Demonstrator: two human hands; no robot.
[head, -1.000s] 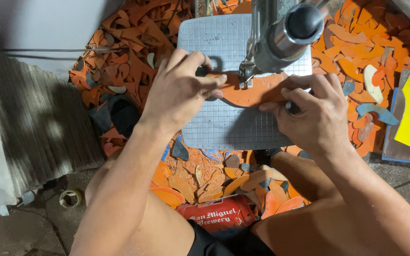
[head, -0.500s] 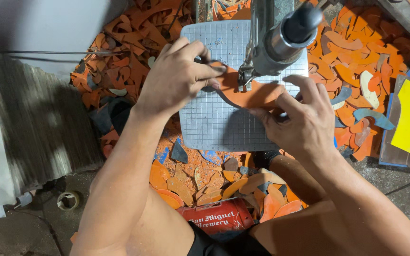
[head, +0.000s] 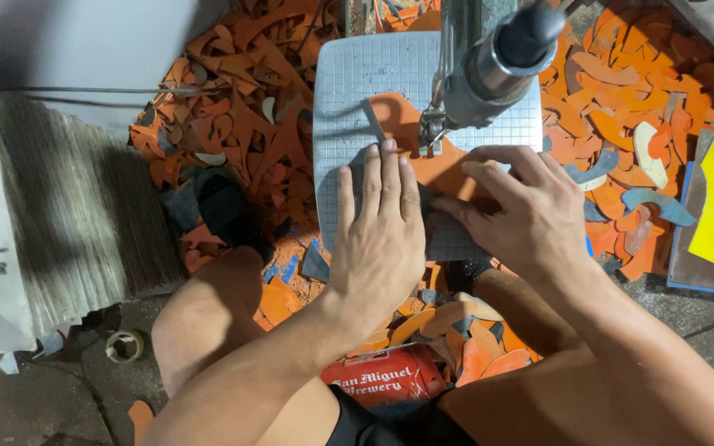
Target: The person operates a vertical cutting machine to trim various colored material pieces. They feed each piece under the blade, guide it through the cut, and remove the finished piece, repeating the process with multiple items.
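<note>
Head view: the flat orange sheet (head: pixel 423 157) lies on the saw table (head: pixel 349 91), pressed under the left hand's (head: pixel 382 239) and right hand's (head: pixel 530 211) flat fingers.

Both hands pressed an orange sheet (head: pixel 440 165) flat on the gridded table (head: pixel 349 99), left hand (head: pixel 382 231) and right hand (head: pixel 522 211) just below the saw head (head: pixel 489 74).

left hand (head: pixel 382 235) pressed flat, fingers straight; right hand (head: pixel 526 211) flat, fingers spread.

Bare arms, no sleeves; bare knees; dark shorts (head: pixel 373 425).
</note>
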